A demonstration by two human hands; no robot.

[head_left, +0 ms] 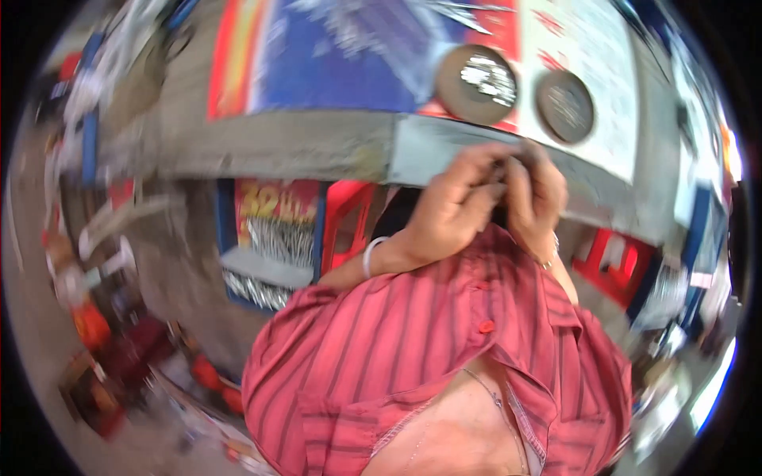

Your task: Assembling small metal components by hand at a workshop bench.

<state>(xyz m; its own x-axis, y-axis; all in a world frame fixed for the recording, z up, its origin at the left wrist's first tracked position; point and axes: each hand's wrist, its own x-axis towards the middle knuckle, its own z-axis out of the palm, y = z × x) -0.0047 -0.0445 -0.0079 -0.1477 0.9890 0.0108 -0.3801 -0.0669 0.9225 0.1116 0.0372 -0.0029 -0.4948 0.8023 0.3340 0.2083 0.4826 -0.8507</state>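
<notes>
My left hand (pixel 451 205) and my right hand (pixel 538 192) meet at the table's near edge, in front of my striped red shirt. The fingers of both are bent and pinched together at the tips. Whatever they hold is too small or too hidden to make out. Just beyond them lie two round, shallow brown dishes. The left dish (pixel 449 89) carries a heap of shiny small pieces; the right dish (pixel 578 127) shows only faint light bits on a dark face.
A blue, red and white printed sheet (pixel 317 87) covers much of the grey table (pixel 302 147), with thin silvery pieces (pixel 381 28) on it. Below the edge stand a blue-sided crate (pixel 270 270) of shiny strips and red plastic stools (pixel 615 262). Clutter lies on the floor at left.
</notes>
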